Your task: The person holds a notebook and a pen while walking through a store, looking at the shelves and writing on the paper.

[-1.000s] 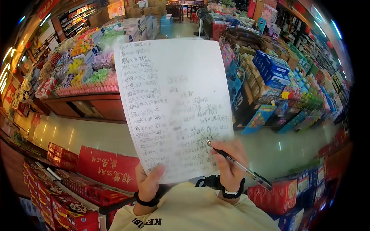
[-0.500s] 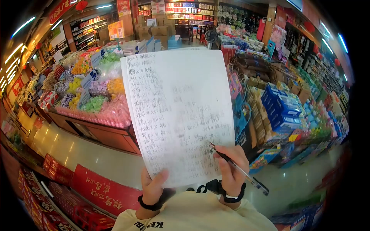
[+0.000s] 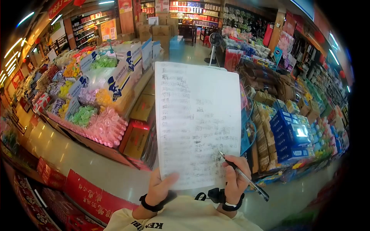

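Observation:
A white sheet of paper (image 3: 192, 88) covered in handwritten lines stands upright in front of me, with more sheets just showing behind its top edge. My left hand (image 3: 161, 188) grips its lower left corner, thumb on the front and the other fingers behind. At the lower right, my right hand (image 3: 236, 178) pinches a black-and-clear pen (image 3: 246, 179). The pen's tip lies over the written lines near the sheet's right side. Both wrists wear dark bands, and a pale shirt (image 3: 185, 215) shows below.
Left of the paper is a counter of wrapped sweets (image 3: 104, 127) with boxes at its corner. Stacked blue cartons (image 3: 291, 133) stand on the right. A fan (image 3: 216, 40) and cardboard boxes (image 3: 160, 32) are farther back. Red boxes (image 3: 86, 194) line the lower left.
The view has turned left, so the paper and both hands sit farther right and the paper's top is lower. The pen stays in my right hand, the sheet in my left.

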A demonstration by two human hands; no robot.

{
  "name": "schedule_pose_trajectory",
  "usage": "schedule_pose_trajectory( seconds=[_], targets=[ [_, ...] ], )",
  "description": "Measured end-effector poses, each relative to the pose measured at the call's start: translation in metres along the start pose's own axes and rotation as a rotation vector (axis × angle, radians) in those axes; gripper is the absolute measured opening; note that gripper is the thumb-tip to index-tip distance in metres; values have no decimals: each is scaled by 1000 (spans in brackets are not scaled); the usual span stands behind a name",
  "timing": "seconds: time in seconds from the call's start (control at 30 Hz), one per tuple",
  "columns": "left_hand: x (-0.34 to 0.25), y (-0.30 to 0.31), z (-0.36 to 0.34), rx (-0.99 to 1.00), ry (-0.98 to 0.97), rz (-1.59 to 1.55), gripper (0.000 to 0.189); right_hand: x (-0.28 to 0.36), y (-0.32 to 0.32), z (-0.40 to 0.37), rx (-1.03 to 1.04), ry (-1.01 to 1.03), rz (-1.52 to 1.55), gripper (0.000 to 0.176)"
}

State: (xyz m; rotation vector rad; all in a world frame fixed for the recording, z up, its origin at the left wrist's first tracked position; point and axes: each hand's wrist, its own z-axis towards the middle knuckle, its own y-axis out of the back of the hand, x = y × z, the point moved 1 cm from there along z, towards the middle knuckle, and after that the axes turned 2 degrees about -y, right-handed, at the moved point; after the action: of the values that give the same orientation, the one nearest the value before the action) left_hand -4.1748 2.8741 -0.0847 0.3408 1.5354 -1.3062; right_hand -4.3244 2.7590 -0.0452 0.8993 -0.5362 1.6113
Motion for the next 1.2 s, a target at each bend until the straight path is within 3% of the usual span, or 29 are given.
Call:
schedule_pose_trajectory(
  seconds=[0.33,0.4,0.5,0.6,0.73,1.2],
  targets=[
    [-40,48,175,113,-21,24,26,-57,-107,125,-140,93,124,14],
    [-37,62,205,103,-2,44,27,-74,-122,144,-105,94,31,15],
    [-31,74,242,8,57,54,28,-96,-140,173,-12,58,-72,17],
    [-23,88,282,-15,95,26,29,-124,-160,198,-51,-102,106,16],
    [-9,96,341,-72,111,29,31,-167,-183,247,2,-200,109,15],
    [60,34,594,-73,-67,1,27,-322,-176,477,62,-4,164,16]
  ],
)
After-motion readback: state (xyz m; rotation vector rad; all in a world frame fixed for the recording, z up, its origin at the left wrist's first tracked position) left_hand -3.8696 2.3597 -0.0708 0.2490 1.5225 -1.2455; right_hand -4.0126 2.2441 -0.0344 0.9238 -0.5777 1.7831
